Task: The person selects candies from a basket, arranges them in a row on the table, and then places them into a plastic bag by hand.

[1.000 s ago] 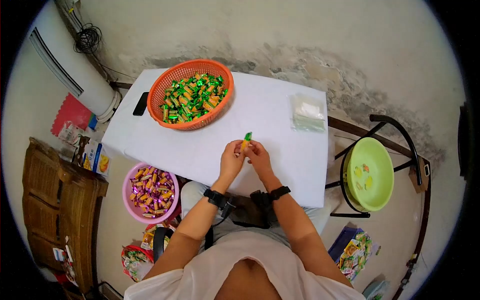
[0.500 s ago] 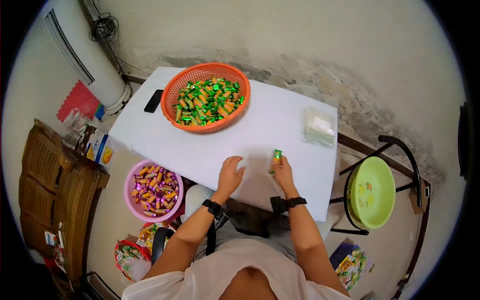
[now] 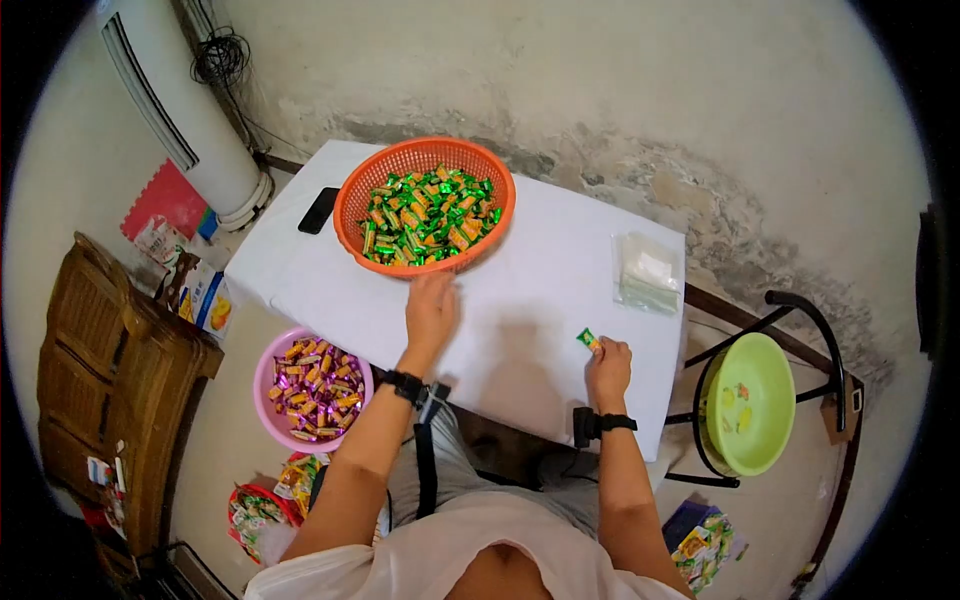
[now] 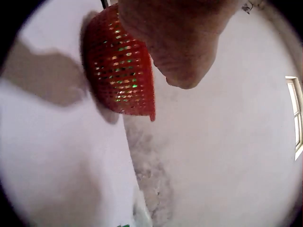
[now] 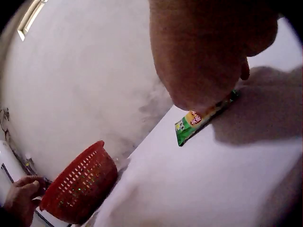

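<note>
My right hand (image 3: 610, 375) pinches a wrapped candy (image 3: 589, 340) low over the right part of the table. Its green end with a yellow middle juts out past the fingers, and the right wrist view shows the green and yellow wrapper (image 5: 187, 128) up close. At the near rim of an orange plastic basket (image 3: 345, 222) is my left hand (image 3: 432, 312), fingers reaching toward it and holding nothing visible. Many candies (image 3: 430, 215) in the same green and yellow wrappers fill the basket. In the left wrist view, my left hand (image 4: 182, 38) hides part of the basket (image 4: 120, 75).
A black phone (image 3: 318, 211) lies left of the basket on the white-covered table (image 3: 480, 340). Clear plastic bags (image 3: 648, 272) are stacked at the right. Below the table's left edge stands a pink basin (image 3: 262, 385) of purple-wrapped candies; a green basin (image 3: 770, 400) sits at the right.
From together in front of me, my hands have parted. The right carried the candy rightward and down close to the table; the left moved up to the basket's near rim.
</note>
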`<state>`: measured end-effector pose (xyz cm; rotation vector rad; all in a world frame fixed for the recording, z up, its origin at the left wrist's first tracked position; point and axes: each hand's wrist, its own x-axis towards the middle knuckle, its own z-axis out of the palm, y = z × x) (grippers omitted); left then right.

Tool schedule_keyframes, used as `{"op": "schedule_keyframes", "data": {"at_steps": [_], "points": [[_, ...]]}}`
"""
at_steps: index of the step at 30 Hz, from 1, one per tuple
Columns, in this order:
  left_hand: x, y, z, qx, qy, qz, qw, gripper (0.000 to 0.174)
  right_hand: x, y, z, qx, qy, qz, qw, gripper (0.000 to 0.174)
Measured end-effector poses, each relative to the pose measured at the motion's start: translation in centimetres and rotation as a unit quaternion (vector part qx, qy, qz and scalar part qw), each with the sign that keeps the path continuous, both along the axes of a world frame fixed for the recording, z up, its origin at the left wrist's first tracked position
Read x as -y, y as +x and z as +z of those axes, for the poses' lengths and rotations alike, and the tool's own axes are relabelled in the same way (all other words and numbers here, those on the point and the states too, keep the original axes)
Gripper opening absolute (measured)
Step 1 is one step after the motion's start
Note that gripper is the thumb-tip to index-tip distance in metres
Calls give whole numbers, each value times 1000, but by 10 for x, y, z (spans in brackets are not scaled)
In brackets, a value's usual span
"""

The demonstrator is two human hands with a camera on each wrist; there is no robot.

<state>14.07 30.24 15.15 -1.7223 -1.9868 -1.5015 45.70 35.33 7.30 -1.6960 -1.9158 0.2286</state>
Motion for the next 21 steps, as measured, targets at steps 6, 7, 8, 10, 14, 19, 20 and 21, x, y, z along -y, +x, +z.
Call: {"op": "schedule_keyframes", "data": {"at_steps": [6,7,8,10,14,19,20,21], "points": [[-54,-43,20,-99,-62,15,993,33,9,-1,-7,-37,48,10,998,26],[-57,-44,26,-130,-153,-26,979,31,10,0,-7,-26,41,19,999,31],[-56,-45,24,-133,-152,-25,979,31,12,2,-8,-14,33,27,999,36],[-54,-49,15,-207,-246,-77,944,23,14,6,-18,-14,54,37,998,38],[-43,-58,35,-260,-253,-45,931,12,14,10,-24,-10,65,41,997,42],[-31,-115,38,-319,-265,-13,910,9,13,15,-26,-15,52,44,998,43],[-25,-130,37,-349,-265,-2,899,10,14,14,-24,-18,50,40,998,43],[-19,-144,33,-350,-253,16,902,11,14,13,-24,-18,51,45,998,43]]}}
